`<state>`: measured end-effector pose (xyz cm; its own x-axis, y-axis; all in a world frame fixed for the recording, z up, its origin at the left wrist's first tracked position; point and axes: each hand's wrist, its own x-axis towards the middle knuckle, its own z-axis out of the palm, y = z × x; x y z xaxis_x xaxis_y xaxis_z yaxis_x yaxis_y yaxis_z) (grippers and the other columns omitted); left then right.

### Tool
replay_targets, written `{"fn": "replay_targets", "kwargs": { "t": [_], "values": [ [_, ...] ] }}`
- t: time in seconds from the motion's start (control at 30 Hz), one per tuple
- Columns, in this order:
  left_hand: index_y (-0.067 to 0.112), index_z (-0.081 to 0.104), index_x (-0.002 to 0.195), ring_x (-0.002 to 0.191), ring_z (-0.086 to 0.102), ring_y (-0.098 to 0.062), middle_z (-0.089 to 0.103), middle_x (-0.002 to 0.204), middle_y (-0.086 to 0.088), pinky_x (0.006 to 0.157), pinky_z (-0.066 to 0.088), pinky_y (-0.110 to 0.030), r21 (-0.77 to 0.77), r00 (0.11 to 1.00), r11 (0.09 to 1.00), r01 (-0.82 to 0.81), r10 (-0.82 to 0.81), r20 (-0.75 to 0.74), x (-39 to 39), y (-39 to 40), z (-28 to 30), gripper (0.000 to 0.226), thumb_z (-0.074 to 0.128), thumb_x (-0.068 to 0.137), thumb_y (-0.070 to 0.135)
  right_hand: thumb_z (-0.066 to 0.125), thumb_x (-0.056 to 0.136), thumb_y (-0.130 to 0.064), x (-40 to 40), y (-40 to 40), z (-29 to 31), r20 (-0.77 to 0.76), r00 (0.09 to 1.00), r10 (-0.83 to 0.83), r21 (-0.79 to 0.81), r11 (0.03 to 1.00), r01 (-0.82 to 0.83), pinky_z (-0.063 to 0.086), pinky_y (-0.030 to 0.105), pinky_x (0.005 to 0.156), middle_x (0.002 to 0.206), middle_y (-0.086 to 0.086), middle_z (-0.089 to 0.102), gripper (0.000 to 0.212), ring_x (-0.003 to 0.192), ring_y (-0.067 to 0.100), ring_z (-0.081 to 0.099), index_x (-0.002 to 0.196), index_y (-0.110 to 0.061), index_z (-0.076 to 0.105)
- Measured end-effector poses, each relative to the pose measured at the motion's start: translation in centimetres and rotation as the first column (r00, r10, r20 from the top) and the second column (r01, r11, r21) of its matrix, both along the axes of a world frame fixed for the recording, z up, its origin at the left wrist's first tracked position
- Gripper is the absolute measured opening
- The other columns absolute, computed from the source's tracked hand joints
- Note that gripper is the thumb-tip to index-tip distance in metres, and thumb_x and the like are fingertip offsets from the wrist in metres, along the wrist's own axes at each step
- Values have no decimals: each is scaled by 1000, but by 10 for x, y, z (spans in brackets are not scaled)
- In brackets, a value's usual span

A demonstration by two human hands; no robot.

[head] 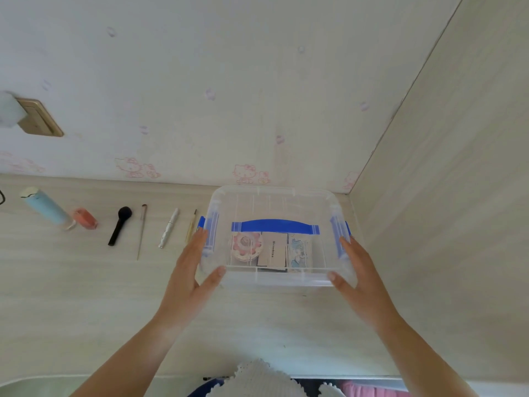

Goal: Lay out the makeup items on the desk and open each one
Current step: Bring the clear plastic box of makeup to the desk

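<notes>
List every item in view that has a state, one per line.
Clear storage box: lid on, blue handle lying flat.
Left hand: open, on the box's left side.
Right hand: open, on the box's right side.
Blue tube: lying down, capped.
Black brush: lying flat.

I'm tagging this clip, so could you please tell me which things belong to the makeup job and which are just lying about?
Job:
box, held by left hand and right hand
compacts inside
blue tube
pink bottle
black brush
thin brush
white pen

Lying about:
wall socket
</notes>
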<state>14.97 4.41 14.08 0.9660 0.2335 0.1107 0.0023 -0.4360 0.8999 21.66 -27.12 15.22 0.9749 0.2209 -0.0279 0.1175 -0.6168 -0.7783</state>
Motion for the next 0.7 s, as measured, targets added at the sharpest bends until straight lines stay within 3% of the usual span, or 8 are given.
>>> {"fn": "replay_targets", "kwargs": {
  "t": [0.07, 0.17, 0.27, 0.37, 0.43, 0.57, 0.63, 0.7],
  "values": [
    [57, 14, 138, 140, 23, 0, 19, 155, 20, 112, 22, -27, 36, 999, 998, 43, -42, -25, -3, -1, -2, 81, 65, 75, 57, 71, 78, -34, -7, 1, 1, -15, 999, 52, -12, 999, -52, 15, 20, 108, 150, -25, 5, 82, 134, -11, 10, 136, -51, 14],
    [62, 9, 137, 130, 21, 21, 12, 153, 30, 100, 22, -13, 99, 997, 993, 70, -66, -41, -5, -1, 1, 92, 65, 63, 64, 76, 73, -33, -10, 1, 4, -27, 997, 77, -62, 995, -78, 14, 21, 110, 150, -26, -1, 92, 134, -10, 7, 134, -53, 10],
    [67, 9, 133, 120, 22, 31, 16, 152, 28, 92, 23, -5, 107, 998, 993, 51, -49, -26, -6, -2, 7, 92, 66, 61, 63, 75, 75, -34, -10, 3, 8, -8, 999, 36, -79, 996, -36, 17, 23, 110, 150, -28, 2, 89, 134, -7, 12, 134, -53, 12],
    [62, 13, 134, 124, 21, 28, 22, 150, 28, 92, 24, 3, 75, 1000, 997, 30, -29, -11, -5, -2, 15, 90, 67, 62, 58, 73, 75, -37, -13, 7, 16, 11, 1000, -2, -28, 1000, 3, 20, 22, 108, 149, -28, 10, 83, 133, -8, 18, 129, -61, 16],
    [52, 18, 139, 127, 22, 23, 22, 146, 37, 97, 23, -1, 55, 1000, 998, 2, -3, 12, -1, 1, 21, 91, 67, 62, 56, 74, 72, -40, -12, 10, 24, 10, 999, -52, 26, 998, 52, 26, 12, 101, 145, -32, 21, 83, 127, -15, 26, 128, -63, 17],
    [43, 24, 143, 121, 18, 33, 19, 128, 59, 92, 23, 2, -6, 999, 1000, -10, 10, 45, 14, 12, 32, 89, 65, 64, 56, 69, 58, -56, -1, 18, 43, 25, 990, -137, 112, 985, 134, 30, -7, 78, 123, -46, 30, 80, 105, -37, 28, 124, -63, 24],
    [39, 29, 142, 118, 24, 33, 26, 128, 53, 93, 25, -5, -26, 998, 999, -29, 31, 58, 26, 16, 38, 89, 72, 67, 58, 68, 58, -56, 10, 23, 52, 35, 987, -159, 143, 978, 153, 32, -4, 78, 120, -43, 34, 75, 104, -35, 31, 121, -60, 27],
    [35, 31, 143, 119, 26, 30, 29, 128, 50, 98, 24, -9, -32, 997, 999, -40, 42, 64, 41, 20, 43, 85, 66, 69, 58, 69, 62, -54, 25, 26, 56, 22, 985, -173, 186, 968, 165, 34, 9, 88, 125, -35, 38, 79, 109, -22, 37, 130, -46, 30]
  ]
}}
